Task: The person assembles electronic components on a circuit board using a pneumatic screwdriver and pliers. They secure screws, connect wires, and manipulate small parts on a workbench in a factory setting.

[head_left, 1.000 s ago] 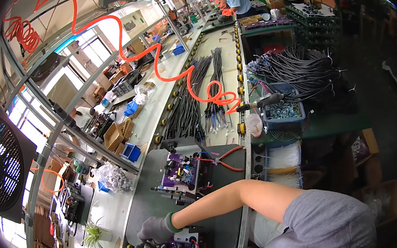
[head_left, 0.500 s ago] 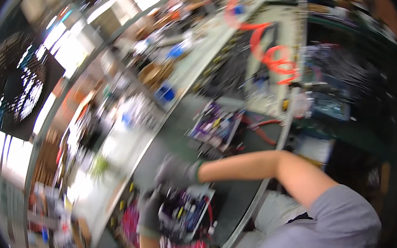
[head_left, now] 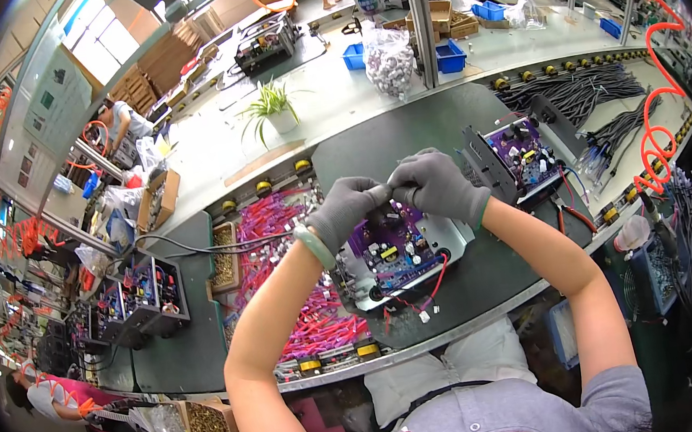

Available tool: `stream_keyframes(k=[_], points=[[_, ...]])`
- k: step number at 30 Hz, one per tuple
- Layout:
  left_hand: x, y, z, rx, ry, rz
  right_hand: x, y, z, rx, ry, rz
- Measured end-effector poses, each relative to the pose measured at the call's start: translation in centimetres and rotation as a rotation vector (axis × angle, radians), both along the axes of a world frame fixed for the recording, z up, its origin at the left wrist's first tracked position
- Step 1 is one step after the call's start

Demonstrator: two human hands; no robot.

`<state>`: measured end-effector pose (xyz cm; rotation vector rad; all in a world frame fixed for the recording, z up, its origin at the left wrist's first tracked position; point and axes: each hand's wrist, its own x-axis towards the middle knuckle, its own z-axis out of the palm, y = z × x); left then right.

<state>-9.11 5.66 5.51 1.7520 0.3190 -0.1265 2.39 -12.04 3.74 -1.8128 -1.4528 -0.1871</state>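
Both my hands wear grey gloves and meet over the far edge of a metal chassis with a purple circuit board [head_left: 400,248]. The fingers of my left hand [head_left: 351,209] are pinched together at the tips. My right hand [head_left: 440,187] is closed too, its fingertips touching the left ones. Whatever they grip is hidden by the gloves. A black cable [head_left: 223,247] runs from the left up to my left wrist, where it passes out of sight. Red and black leads [head_left: 435,278] with white connectors hang over the chassis's near side.
Right of my hands stands a second chassis [head_left: 521,155]. Pink-red wire bundles [head_left: 315,325] lie on rollers to the left, beside a box of small parts [head_left: 224,258]. Further left is another open unit [head_left: 139,297]. Black cables [head_left: 578,95] and an orange coiled hose [head_left: 658,132] are at right.
My view has swung round and is now sharp where it was blurred. My hands, a little apart before, have come together above the chassis, and my right forearm now reaches up from the lower right.
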Motion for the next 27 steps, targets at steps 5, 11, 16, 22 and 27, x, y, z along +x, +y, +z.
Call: stream_keyframes(k=[5,11,16,22,27], points=[[-1.2,-0.7,0.3,0.512,-0.005,-0.035,0.7,-0.6,0.6,-0.070,-0.158,0.122],[-6.1,-1.6,-0.5,1.168,-0.177,0.154,0.9,1.8,2.9,-0.615,-0.782,0.124],[-6.1,-1.6,-1.0,0.955,-0.242,0.261,0.3,3.9,3.3,-0.879,-0.885,0.184],[-6.0,-1.4,-1.5,0.904,-0.337,0.309,-1.8,4.7,5.4,-1.044,-1.011,0.182],[-6.1,-1.6,-1.8,0.878,-0.292,0.350,-2.5,8.9,4.7,-1.201,-0.952,0.293]])
